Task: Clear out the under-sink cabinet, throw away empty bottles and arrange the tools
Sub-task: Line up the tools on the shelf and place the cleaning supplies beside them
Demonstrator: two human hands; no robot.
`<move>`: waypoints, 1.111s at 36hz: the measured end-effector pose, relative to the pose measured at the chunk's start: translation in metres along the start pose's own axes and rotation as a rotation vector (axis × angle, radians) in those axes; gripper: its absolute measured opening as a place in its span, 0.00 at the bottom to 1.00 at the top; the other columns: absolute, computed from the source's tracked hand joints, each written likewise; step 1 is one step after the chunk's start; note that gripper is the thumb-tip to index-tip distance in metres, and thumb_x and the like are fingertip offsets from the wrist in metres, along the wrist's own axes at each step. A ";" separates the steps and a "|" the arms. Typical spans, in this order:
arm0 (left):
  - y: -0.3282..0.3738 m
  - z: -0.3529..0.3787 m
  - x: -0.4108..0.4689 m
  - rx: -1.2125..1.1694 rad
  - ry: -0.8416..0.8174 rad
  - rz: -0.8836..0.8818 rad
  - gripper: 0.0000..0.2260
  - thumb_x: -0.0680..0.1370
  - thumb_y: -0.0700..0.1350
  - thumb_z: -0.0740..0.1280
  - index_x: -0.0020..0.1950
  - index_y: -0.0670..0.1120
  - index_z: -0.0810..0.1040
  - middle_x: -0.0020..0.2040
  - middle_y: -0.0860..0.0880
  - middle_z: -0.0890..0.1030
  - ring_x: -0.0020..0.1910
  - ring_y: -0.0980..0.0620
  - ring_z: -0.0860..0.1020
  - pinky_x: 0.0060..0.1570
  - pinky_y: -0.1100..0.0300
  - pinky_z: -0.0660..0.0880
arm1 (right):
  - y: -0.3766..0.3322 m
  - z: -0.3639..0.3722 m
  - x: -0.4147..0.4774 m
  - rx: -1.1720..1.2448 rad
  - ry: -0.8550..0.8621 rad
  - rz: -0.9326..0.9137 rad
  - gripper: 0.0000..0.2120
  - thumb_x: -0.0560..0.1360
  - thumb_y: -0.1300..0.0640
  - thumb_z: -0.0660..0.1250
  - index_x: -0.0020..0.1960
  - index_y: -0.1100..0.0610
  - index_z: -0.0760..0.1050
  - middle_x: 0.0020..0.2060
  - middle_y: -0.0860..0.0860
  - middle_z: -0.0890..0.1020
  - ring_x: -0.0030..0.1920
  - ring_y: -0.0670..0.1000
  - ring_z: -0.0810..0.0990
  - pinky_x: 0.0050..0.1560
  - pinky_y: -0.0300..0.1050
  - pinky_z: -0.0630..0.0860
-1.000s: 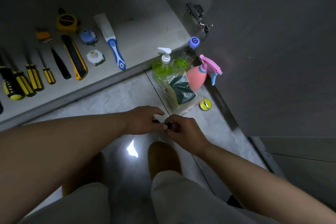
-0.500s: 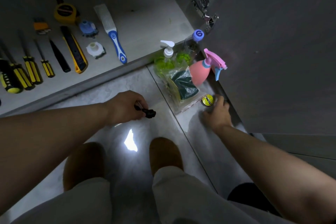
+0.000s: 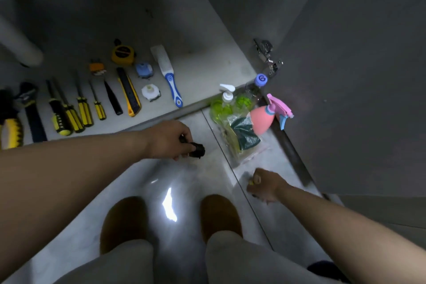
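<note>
Screwdrivers (image 3: 84, 110) number four, in a row on the cabinet floor (image 3: 184, 30) at the far left, with one yellow knife (image 3: 129, 94), one tape measure (image 3: 122, 54) and one blue-handled brush (image 3: 170, 80). Three bottles stand on the right by the door (image 3: 345, 76): one pump bottle (image 3: 227, 99), one blue-capped bottle (image 3: 260, 80) and one pink spray bottle (image 3: 262, 122). One bag (image 3: 244, 140) lies in front of them. The left hand (image 3: 168, 139) fingers curl round one small black thing (image 3: 196, 148). The right hand (image 3: 265, 185) has pulled back nearer, fingers now closed round the little yellow tin (image 3: 250, 182) that lay on the floor.
</note>
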State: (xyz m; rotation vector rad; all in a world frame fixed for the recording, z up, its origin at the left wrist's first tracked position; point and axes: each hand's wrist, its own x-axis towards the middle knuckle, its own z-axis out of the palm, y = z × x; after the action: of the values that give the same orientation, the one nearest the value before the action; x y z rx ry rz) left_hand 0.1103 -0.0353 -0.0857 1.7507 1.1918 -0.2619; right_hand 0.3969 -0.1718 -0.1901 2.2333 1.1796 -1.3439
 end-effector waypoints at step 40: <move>-0.010 -0.115 -0.117 -1.182 0.724 -0.077 0.07 0.80 0.31 0.67 0.55 0.38 0.81 0.46 0.41 0.83 0.42 0.51 0.83 0.44 0.65 0.82 | -0.257 -0.077 0.014 0.018 0.478 -0.472 0.23 0.75 0.60 0.71 0.68 0.54 0.74 0.62 0.59 0.70 0.58 0.62 0.78 0.59 0.46 0.73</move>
State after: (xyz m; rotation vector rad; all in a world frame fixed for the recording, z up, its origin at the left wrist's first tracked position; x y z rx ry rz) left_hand 0.0075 -0.0130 0.0409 0.7148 1.4422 0.9437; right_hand 0.2511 0.0423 -0.1190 2.4668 1.9617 -0.9721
